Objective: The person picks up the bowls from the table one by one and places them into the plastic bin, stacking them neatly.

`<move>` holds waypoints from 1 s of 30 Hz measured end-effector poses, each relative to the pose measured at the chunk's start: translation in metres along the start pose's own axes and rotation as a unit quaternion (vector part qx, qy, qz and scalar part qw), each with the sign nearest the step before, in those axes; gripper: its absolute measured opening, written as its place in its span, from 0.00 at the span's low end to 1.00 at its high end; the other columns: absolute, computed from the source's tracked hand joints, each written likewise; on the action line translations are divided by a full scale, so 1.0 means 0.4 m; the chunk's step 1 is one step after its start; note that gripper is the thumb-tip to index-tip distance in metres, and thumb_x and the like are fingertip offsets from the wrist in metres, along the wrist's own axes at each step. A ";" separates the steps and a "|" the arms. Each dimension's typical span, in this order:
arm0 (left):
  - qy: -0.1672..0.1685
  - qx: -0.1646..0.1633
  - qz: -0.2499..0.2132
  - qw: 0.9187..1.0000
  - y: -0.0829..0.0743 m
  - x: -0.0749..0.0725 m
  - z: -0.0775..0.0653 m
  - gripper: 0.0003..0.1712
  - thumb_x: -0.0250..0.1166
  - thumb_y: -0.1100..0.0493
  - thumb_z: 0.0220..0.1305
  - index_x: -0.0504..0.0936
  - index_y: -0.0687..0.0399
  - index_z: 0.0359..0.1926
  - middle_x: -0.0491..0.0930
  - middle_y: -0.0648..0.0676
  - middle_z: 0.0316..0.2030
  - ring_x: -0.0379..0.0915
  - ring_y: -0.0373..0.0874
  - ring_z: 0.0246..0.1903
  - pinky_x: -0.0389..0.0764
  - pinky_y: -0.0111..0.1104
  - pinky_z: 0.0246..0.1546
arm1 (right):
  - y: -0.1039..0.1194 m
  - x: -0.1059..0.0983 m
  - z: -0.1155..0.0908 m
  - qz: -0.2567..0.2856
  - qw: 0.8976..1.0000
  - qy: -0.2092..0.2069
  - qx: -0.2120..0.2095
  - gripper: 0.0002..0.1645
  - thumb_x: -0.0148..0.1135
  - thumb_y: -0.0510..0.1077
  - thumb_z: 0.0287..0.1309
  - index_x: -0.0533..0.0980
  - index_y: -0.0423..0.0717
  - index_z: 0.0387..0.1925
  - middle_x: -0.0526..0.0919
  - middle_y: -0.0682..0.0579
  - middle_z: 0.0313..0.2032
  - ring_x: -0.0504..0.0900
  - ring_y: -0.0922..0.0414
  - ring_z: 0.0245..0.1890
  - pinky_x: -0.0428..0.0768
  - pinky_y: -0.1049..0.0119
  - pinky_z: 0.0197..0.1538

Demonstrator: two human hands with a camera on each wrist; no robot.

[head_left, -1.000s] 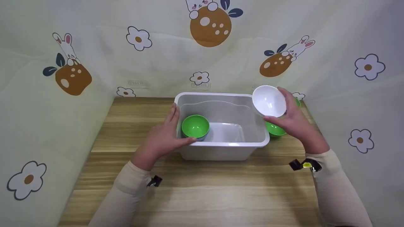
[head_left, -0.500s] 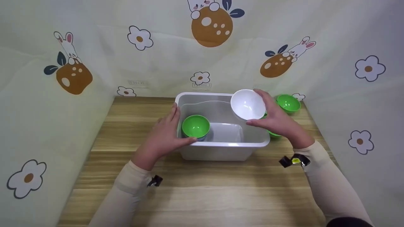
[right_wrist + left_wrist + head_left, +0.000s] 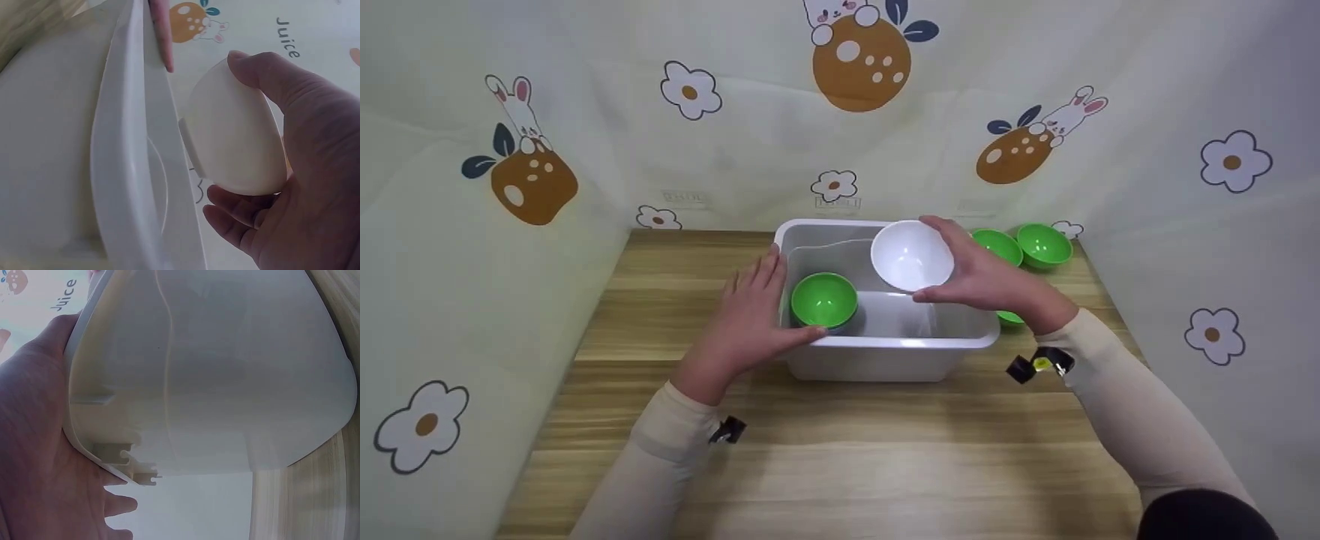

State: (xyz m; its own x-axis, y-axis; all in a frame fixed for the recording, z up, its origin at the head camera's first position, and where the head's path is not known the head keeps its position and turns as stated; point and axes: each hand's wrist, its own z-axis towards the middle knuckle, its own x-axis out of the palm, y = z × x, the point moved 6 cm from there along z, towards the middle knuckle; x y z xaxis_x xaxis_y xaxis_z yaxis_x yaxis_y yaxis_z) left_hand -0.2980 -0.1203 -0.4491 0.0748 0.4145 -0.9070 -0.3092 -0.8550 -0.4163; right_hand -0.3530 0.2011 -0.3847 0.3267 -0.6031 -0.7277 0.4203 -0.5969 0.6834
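My right hand [image 3: 990, 277] holds a white bowl [image 3: 911, 256] by its right side, thumb in front and fingers behind. The bowl tilts toward the head camera, above the back right part of a white plastic bin [image 3: 877, 361]. In the right wrist view the bowl's underside and foot ring [image 3: 192, 149] show. Inside the bin, at the left, sits a green bowl [image 3: 824, 300] on top of something pale blue, mostly hidden. My left hand [image 3: 742, 315] rests against the bin's left front corner, fingers straight along the left side and thumb across the front rim.
Right of the bin stand several green bowls: one at the back right [image 3: 1044, 245], another beside it [image 3: 997, 246], and one partly hidden [image 3: 1010, 318] by the right hand and bin. Wood-grain table [image 3: 840, 465] lies underneath. Printed cloth [image 3: 750, 150] walls the back and sides.
My right hand has carried the white bowl leftward, from over the bin's right rim to above its inside. The green bowls behind it came into view. The left hand has stayed put.
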 end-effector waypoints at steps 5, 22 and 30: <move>0.001 -0.002 0.003 1.000 0.001 0.000 0.002 0.79 0.64 0.13 0.59 0.44 0.61 0.90 0.36 0.60 0.90 0.32 0.62 0.88 0.36 0.65 0.84 | 0.016 0.017 0.029 -0.024 0.999 0.023 -0.013 0.74 0.89 0.60 0.50 0.55 0.48 0.87 0.67 0.40 0.78 0.72 0.41 0.72 0.74 0.36 0.74; 0.001 -0.003 -0.005 1.000 0.002 0.005 0.004 0.79 0.66 0.14 0.60 0.44 0.60 0.90 0.35 0.59 0.90 0.30 0.58 0.88 0.34 0.64 0.84 | 0.041 0.063 0.094 -0.004 0.996 0.093 -0.002 0.74 0.88 0.65 0.50 0.53 0.58 0.88 0.68 0.46 0.76 0.75 0.46 0.69 0.79 0.41 0.71; -0.005 0.003 0.004 1.000 0.001 0.000 0.001 0.80 0.65 0.12 0.58 0.46 0.62 0.89 0.39 0.61 0.90 0.33 0.58 0.88 0.37 0.65 0.84 | 0.057 0.072 0.120 -0.006 0.994 0.099 -0.037 0.73 0.88 0.59 0.52 0.52 0.50 0.88 0.69 0.41 0.76 0.77 0.42 0.68 0.78 0.41 0.71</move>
State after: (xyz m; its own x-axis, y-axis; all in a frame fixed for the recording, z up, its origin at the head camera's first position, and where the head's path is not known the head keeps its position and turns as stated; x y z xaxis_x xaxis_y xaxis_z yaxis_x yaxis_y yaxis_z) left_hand -0.2986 -0.1205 -0.4491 0.0627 0.4108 -0.9096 -0.3161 -0.8563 -0.4085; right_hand -0.3745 0.1447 -0.3872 0.4779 -0.4760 -0.7383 0.4837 -0.5590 0.6735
